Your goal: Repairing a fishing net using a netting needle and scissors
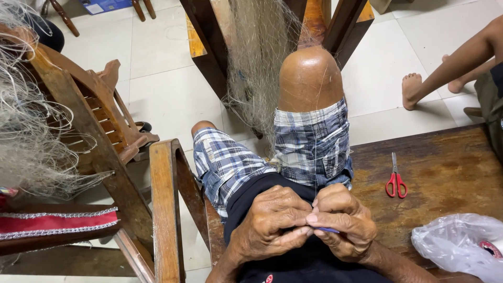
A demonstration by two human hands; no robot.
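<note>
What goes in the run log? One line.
left hand pinching thread | right hand holding blue tool | net over knee | scissors on bench

place: home living room | floor: pale tiled floor (162,99) | furniture: wooden armchair (105,136), worn wooden bench (445,167) | signs: barefoot person's foot (412,89), fishing net (257,63) draped about

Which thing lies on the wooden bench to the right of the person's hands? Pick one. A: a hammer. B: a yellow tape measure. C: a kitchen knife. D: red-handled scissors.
D: the red-handled scissors lie flat on the wooden bench, blades pointing away, to the right of the right hand and beyond the clear plastic bag.
</note>
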